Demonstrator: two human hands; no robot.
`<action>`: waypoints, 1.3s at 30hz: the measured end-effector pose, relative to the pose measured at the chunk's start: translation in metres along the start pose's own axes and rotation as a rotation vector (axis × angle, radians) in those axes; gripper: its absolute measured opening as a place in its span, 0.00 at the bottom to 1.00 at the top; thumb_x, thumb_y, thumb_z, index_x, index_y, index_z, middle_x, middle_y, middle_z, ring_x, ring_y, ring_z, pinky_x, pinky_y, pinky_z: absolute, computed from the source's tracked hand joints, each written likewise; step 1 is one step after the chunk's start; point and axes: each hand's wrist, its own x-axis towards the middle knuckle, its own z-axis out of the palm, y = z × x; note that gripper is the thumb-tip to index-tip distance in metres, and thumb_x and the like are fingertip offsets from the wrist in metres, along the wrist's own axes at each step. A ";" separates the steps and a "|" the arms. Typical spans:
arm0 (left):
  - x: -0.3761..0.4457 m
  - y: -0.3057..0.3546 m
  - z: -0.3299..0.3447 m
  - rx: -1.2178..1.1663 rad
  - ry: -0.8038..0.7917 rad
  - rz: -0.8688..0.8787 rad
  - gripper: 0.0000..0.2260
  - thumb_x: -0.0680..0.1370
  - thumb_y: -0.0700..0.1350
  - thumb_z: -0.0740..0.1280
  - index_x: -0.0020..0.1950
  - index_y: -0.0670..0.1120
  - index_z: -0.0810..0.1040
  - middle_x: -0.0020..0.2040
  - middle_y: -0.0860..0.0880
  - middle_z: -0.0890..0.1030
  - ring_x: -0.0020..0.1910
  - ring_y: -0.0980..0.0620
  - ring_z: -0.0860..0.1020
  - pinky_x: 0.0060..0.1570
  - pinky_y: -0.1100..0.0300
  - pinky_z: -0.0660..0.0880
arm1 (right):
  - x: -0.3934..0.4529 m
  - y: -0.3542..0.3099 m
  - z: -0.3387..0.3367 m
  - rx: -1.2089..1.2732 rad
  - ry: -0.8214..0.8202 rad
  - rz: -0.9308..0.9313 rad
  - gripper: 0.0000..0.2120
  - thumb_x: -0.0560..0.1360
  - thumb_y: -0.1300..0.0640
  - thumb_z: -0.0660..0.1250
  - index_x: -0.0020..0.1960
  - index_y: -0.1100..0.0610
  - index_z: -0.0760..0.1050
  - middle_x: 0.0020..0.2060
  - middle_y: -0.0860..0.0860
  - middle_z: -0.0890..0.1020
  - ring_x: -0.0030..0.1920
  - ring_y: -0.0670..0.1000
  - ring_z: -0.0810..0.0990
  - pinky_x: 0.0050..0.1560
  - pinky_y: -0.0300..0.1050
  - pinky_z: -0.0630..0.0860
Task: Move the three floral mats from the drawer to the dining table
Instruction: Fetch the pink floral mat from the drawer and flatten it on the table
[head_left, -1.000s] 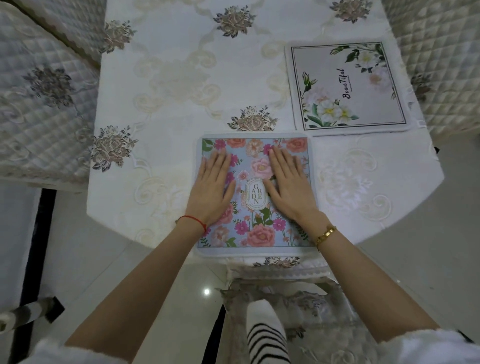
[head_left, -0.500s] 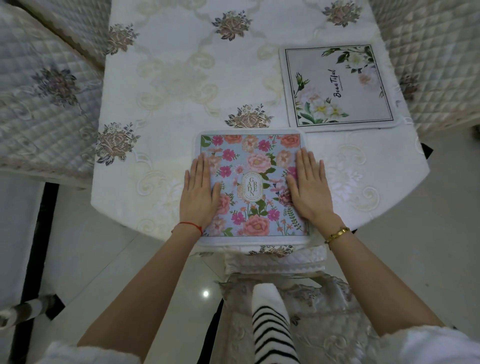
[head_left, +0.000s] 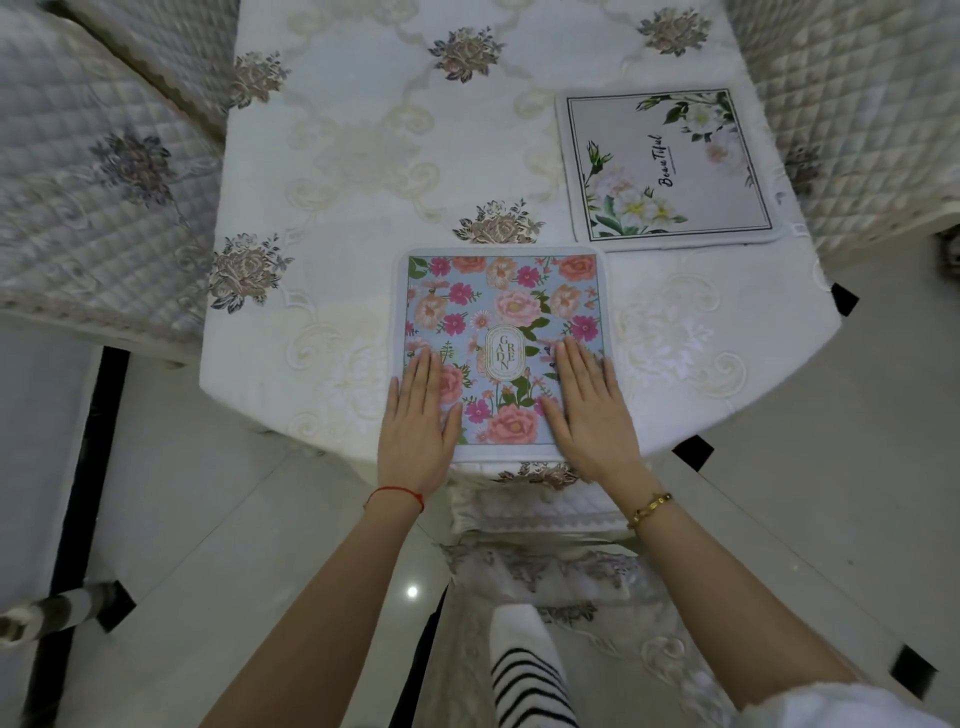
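Two of the three mats are already on the desk (head_left: 363, 156) under its cream embroidered cloth. The pale grey square mat with white flowers (head_left: 667, 166) lies toward the far right edge, and the blue square mat with pink blossoms (head_left: 501, 317) sits at the near edge in front of you. Your left hand (head_left: 418, 421) and right hand (head_left: 589, 410) rest flat on its near corners, fingers (head_left: 576, 364) spread straight, gripping nothing. A third mat is not in view, so I judge one more trip to the drawer remains.

Embroidered cloth tablecloth (head_left: 363, 156), matt printed floral mat (head_left: 498, 312), glossy tiled floor (head_left: 260, 545)
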 end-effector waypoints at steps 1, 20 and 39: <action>0.000 0.000 0.000 0.004 0.002 -0.006 0.29 0.83 0.57 0.45 0.80 0.43 0.46 0.81 0.47 0.47 0.79 0.53 0.44 0.78 0.53 0.43 | -0.004 0.005 -0.002 -0.015 -0.003 0.008 0.31 0.83 0.43 0.45 0.80 0.58 0.42 0.80 0.52 0.46 0.79 0.49 0.41 0.78 0.54 0.43; -0.021 0.035 0.003 -0.003 -0.068 0.057 0.30 0.83 0.58 0.46 0.80 0.44 0.43 0.81 0.47 0.44 0.79 0.52 0.40 0.77 0.55 0.36 | -0.016 -0.060 0.017 -0.035 -0.031 0.024 0.32 0.83 0.43 0.44 0.79 0.60 0.43 0.79 0.55 0.45 0.79 0.52 0.41 0.78 0.56 0.46; 0.051 -0.001 -0.039 -0.129 0.058 0.136 0.26 0.79 0.53 0.61 0.73 0.38 0.67 0.71 0.41 0.71 0.71 0.42 0.67 0.75 0.52 0.60 | 0.048 -0.018 -0.023 0.143 -0.010 0.001 0.32 0.82 0.41 0.48 0.80 0.55 0.47 0.80 0.52 0.48 0.79 0.51 0.42 0.78 0.50 0.41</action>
